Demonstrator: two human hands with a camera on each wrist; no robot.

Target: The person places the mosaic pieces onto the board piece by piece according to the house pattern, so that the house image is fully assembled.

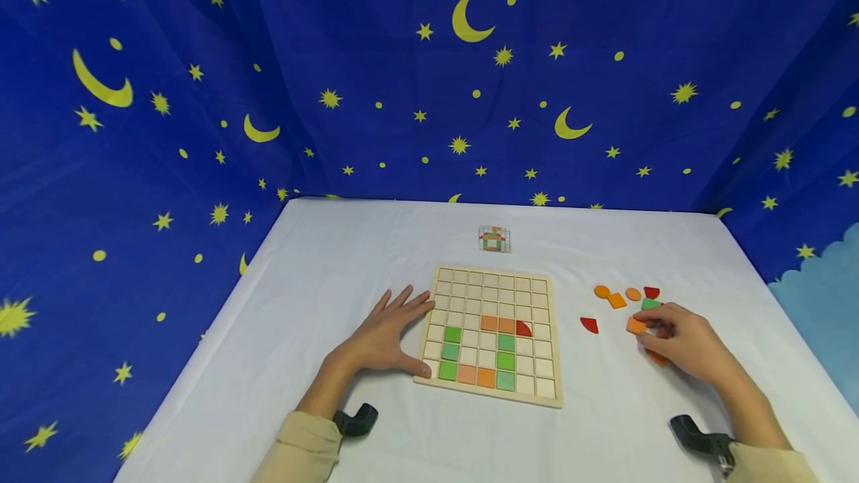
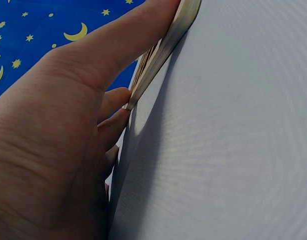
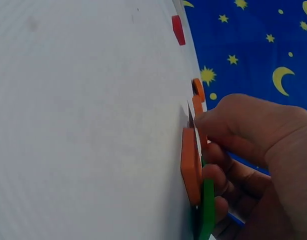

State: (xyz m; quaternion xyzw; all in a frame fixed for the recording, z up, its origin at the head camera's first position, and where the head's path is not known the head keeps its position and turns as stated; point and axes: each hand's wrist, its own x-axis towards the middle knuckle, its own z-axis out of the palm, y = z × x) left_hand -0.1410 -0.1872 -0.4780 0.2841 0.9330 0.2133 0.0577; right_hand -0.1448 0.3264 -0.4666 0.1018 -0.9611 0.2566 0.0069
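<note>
A wooden grid board (image 1: 493, 281) lies on the table, with green, orange and pink square tiles and a red quarter-circle (image 1: 523, 329) in some of its cells. My left hand (image 1: 385, 334) spreads along the board's left side, thumb at the near corner and index fingertip at the left edge. In the left wrist view, the thumb touches the board's rim (image 2: 166, 55). To the right of the board, my right hand (image 1: 691, 341) pinches an orange square tile (image 1: 637, 326) between thumb and fingers. Close under that hand lie an orange piece (image 3: 191, 165) and a green piece (image 3: 207, 210).
Loose pieces lie around the right hand: orange discs (image 1: 602, 291), an orange square (image 1: 617, 300), red quarter-circles (image 1: 589, 325) and a green piece (image 1: 650, 304). A small pattern card (image 1: 494, 239) lies behind the board. Blue starry cloth (image 1: 429, 80) surrounds the white table.
</note>
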